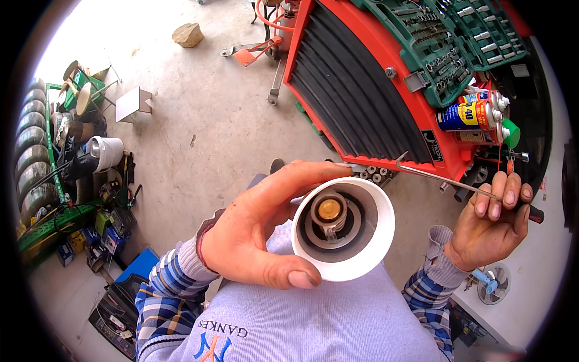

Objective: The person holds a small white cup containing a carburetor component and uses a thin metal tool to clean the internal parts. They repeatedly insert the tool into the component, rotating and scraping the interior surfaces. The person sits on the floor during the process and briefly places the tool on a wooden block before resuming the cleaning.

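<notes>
Concrete floor [169, 145] fills most of the garage, pale and stained in spots. On it, at upper right, stands a red cart [333, 125] with a black ribbed mat [362, 78] over its top. Tyres [30, 145] are lined up in a green rack [51, 145] at the far left. A green case [416, 36] lies open along the right edge of the cart, full of sockets and bits. The person wears a grey sweatshirt [313, 326] with plaid sleeves [166, 301]. A stump [187, 36] sits out on the floor, well apart from the cart; a white bucket [110, 153] is over by the rack. Low at right is a small fan [494, 283] with pale blue parts. Spray cans [464, 116] are grouped at the cart's right edge, close to its near corner.

The left hand [250, 226] grips a white cup [384, 226] from its left side, thumb on the near side, fingers round the far side. The cup is held in front of the sweatshirt, mouth turned up toward the eye. The right hand [482, 238] has its fingers curled on the handle of a hook tool [446, 180]; the bent tip points left, apart from the cup. Down inside the cup, a dark ring [309, 238] surrounds a metal collar [339, 222] with a round brass disc [330, 209] in its middle.
</notes>
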Motion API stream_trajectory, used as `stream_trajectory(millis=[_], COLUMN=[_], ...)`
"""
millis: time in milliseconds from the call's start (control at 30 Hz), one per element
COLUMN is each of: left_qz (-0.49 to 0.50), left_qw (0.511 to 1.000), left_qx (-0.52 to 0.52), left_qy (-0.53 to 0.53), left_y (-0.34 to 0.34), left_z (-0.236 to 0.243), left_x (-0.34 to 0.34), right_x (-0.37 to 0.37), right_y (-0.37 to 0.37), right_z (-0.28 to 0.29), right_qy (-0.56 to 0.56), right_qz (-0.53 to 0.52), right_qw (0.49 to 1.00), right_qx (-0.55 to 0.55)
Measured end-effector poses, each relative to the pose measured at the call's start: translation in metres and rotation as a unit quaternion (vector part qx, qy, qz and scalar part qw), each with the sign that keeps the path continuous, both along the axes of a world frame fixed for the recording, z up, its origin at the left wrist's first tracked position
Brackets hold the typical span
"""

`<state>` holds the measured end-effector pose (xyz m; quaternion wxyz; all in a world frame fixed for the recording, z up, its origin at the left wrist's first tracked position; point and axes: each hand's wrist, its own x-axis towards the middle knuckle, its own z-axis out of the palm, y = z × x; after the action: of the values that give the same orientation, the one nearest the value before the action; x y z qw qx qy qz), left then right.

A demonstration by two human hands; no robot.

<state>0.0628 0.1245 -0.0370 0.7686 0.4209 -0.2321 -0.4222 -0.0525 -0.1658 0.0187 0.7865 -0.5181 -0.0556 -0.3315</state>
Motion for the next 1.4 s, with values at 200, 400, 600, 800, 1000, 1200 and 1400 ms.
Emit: stream_trajectory(millis=[200,400,600,800,1000,1200,1400], left_qz=[-0.002,-0.002,-0.005,-0.013,-0.016,-0.012,-0.025], left_qw=[1.0,1.0,1.0,0.999,0.999,0.996,0.993], left_qx=[-0.003,0.007,0.006,0.016,0.02,0.024,0.026], left_qy=[-0.008,0.007,0.024,0.031,-0.03,-0.087,-0.113], left_y=[-0.002,-0.002,-0.002,-0.003,0.0,-0.001,0.007], left_z=[0.0,0.001,0.0,0.002,-0.003,-0.003,-0.006], left_x=[0.001,0.0,-0.001,-0.001,0.002,0.001,-0.001], right_x=[0.0,-0.004,-0.015,-0.021,-0.02,-0.001,0.016], right_y=[-0.002,-0.005,-0.005,0.005,0.04,0.049,0.056], right_z=[0.001,0.005,0.019,0.035,0.049,0.058,0.06], right_qy=[-0.002,-0.031,-0.081,-0.075,-0.03,-0.025,-0.049], right_qz=[0.003,-0.002,-0.043,0.029,0.029,0.108,0.171], right_qw=[1.0,0.999,0.995,0.995,0.961,0.92,0.909], right_qx=[-0.002,0.014,0.043,-0.067,-0.272,-0.376,-0.376])
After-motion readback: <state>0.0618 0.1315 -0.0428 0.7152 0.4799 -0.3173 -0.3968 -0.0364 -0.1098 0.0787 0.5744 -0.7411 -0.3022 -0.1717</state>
